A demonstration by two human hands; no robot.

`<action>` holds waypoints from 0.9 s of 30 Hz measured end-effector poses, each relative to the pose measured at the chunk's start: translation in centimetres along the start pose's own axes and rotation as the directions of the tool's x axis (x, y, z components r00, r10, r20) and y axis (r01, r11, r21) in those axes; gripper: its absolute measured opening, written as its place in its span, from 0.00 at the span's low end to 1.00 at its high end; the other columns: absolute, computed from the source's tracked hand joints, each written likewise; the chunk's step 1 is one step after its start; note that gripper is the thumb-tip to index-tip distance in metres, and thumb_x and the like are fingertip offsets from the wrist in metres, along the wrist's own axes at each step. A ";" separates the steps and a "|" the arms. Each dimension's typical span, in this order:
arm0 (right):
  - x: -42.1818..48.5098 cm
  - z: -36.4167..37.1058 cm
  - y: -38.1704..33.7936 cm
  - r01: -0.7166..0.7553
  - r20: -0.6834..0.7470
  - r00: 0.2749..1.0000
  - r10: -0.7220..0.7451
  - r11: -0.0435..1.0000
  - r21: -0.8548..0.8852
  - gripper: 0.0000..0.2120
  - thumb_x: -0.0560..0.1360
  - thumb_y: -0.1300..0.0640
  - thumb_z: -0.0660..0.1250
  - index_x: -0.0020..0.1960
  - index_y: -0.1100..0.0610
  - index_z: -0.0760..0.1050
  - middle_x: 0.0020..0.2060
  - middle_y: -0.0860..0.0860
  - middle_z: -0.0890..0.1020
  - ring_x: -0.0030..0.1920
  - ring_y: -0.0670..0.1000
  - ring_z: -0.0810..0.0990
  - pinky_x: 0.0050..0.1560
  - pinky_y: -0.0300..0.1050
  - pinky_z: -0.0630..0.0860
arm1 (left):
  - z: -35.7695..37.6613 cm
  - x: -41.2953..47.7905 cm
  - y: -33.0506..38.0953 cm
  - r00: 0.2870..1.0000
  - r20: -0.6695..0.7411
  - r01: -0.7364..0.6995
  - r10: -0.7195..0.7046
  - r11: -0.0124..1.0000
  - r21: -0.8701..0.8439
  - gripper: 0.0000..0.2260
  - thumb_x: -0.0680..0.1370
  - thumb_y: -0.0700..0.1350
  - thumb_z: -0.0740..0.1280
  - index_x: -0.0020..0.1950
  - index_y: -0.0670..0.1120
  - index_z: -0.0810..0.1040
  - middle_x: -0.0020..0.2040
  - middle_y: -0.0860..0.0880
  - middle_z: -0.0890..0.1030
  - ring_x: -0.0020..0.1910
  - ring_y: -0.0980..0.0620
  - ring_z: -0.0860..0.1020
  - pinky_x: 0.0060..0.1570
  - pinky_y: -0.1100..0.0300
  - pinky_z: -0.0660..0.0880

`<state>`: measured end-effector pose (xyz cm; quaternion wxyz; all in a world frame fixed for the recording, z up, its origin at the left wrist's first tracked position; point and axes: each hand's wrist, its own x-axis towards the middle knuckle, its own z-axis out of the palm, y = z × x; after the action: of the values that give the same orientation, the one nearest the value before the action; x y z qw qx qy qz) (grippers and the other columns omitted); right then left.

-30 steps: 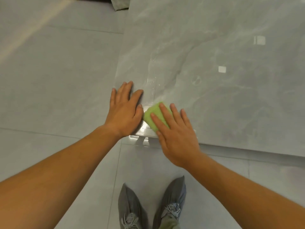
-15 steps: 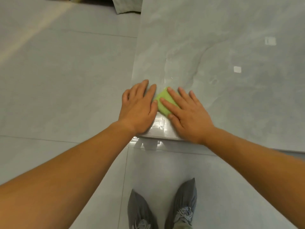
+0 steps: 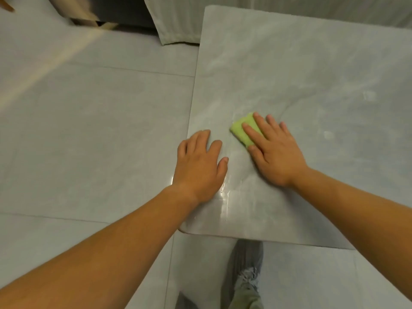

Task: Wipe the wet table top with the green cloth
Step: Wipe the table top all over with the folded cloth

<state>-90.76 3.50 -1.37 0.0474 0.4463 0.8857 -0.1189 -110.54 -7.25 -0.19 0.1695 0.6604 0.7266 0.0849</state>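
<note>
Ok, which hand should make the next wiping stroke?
Right. The right hand presses flat on the green cloth; the left hand rests on the bare table top, apart from the cloth.

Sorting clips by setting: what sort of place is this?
Probably an indoor room at home: a low grey marble-look table top, a tiled floor, and pale fabric like a curtain reaching the floor behind.
</note>
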 end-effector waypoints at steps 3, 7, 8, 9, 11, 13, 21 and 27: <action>6.0 -1.0 0.7 -0.218 -0.070 0.972 0.223 0.973 0.080 0.25 0.84 0.45 0.47 0.80 0.44 0.51 0.81 0.52 0.49 0.80 0.60 0.48 0.79 0.59 0.45 | -0.2 3.4 -0.4 1.000 0.002 0.003 -0.003 1.000 -0.014 0.22 0.83 0.56 0.52 0.74 0.49 0.64 0.81 0.43 0.52 0.80 0.45 0.47 0.77 0.47 0.45; 5.8 -0.7 0.7 0.003 -0.079 0.997 0.001 0.999 0.051 0.24 0.84 0.45 0.48 0.80 0.44 0.55 0.81 0.53 0.53 0.80 0.61 0.51 0.78 0.61 0.49 | -1.1 8.9 -0.7 0.998 -0.013 0.057 -0.058 0.997 -0.046 0.25 0.83 0.56 0.52 0.78 0.48 0.59 0.82 0.42 0.49 0.80 0.45 0.44 0.77 0.47 0.42; 5.3 -0.9 1.1 0.066 -0.052 0.997 -0.063 0.997 0.050 0.24 0.83 0.45 0.49 0.79 0.44 0.56 0.81 0.53 0.54 0.80 0.61 0.52 0.78 0.62 0.50 | -1.3 10.1 -0.7 0.998 -0.009 0.068 -0.068 0.997 -0.038 0.25 0.83 0.56 0.52 0.79 0.48 0.58 0.82 0.42 0.48 0.80 0.45 0.44 0.77 0.47 0.42; 5.3 -1.0 1.7 0.105 -0.029 0.994 -0.103 0.994 0.044 0.25 0.83 0.45 0.49 0.79 0.44 0.56 0.81 0.52 0.54 0.80 0.61 0.52 0.78 0.62 0.51 | -1.5 10.9 -0.9 0.998 -0.006 0.068 -0.068 0.997 -0.023 0.26 0.83 0.56 0.52 0.79 0.48 0.56 0.82 0.42 0.47 0.80 0.45 0.43 0.77 0.47 0.42; 8.9 -2.1 4.2 0.071 -0.029 0.997 -0.070 0.997 0.039 0.25 0.83 0.44 0.49 0.79 0.43 0.56 0.81 0.51 0.54 0.80 0.60 0.52 0.78 0.62 0.49 | -2.0 13.9 -1.3 0.997 -0.001 0.077 -0.077 0.997 -0.009 0.26 0.83 0.56 0.52 0.79 0.48 0.55 0.82 0.43 0.46 0.80 0.45 0.42 0.77 0.48 0.41; 14.1 -3.5 6.3 -0.068 -0.060 0.996 0.072 0.996 0.055 0.24 0.83 0.45 0.50 0.79 0.43 0.54 0.81 0.51 0.51 0.80 0.60 0.50 0.78 0.60 0.45 | -2.4 16.5 -1.5 0.995 -0.009 0.100 -0.100 0.995 -0.002 0.26 0.83 0.56 0.52 0.79 0.48 0.55 0.82 0.43 0.46 0.80 0.45 0.42 0.77 0.48 0.40; 18.4 -5.0 9.9 0.138 -0.025 0.990 -0.137 0.990 0.022 0.25 0.83 0.44 0.49 0.79 0.44 0.58 0.80 0.51 0.55 0.79 0.61 0.54 0.78 0.62 0.49 | -2.9 24.2 -2.0 0.987 0.013 0.161 -0.161 0.987 0.018 0.28 0.83 0.58 0.50 0.81 0.49 0.50 0.82 0.43 0.44 0.80 0.45 0.40 0.78 0.49 0.40; 29.0 -7.2 11.7 -0.092 -0.081 0.992 0.098 0.993 0.071 0.24 0.84 0.46 0.48 0.80 0.43 0.54 0.81 0.52 0.51 0.80 0.60 0.49 0.79 0.60 0.44 | -2.7 24.5 -1.6 0.987 -0.006 0.159 -0.159 0.986 0.047 0.31 0.81 0.59 0.44 0.81 0.47 0.50 0.82 0.41 0.44 0.80 0.44 0.39 0.77 0.49 0.38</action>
<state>-98.58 34.64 -1.87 0.0007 0.4938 0.8602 -0.1273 -114.71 17.07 -1.52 0.1592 0.6039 0.7791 0.0547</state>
